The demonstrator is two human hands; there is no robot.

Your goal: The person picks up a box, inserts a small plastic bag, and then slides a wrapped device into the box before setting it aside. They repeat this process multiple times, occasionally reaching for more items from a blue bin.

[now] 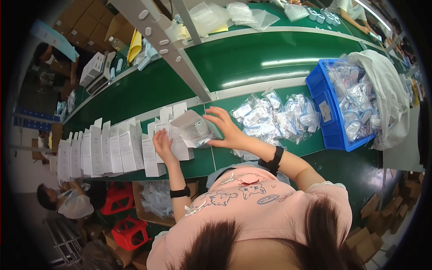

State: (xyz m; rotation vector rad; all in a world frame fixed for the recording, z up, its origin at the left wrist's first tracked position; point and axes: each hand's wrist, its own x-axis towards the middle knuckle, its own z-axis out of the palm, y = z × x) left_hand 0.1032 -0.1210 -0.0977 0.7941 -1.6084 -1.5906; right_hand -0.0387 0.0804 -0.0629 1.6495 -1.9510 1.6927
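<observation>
My right hand (227,130) has its fingers and thumb around a clear plastic bag (198,128) with a pale device inside. The bag is at the mouth of a white carton (181,146), and how far it is inside I cannot tell. My left hand (163,146) is upright beside the white cartons, fingers stretched and slightly apart, holding nothing visible. Left of it stretches a row of open white cartons (116,150) with raised flaps. To the right of my right hand lies a pile of bagged devices (279,114) on the green bench.
A blue bin (320,105) full of bagged devices stands at right, with white cloth (382,99) over its side. A metal post (180,56) rises beyond the cartons before the green conveyor (256,58). Red stools (130,231) stand below left. Other people work around the line.
</observation>
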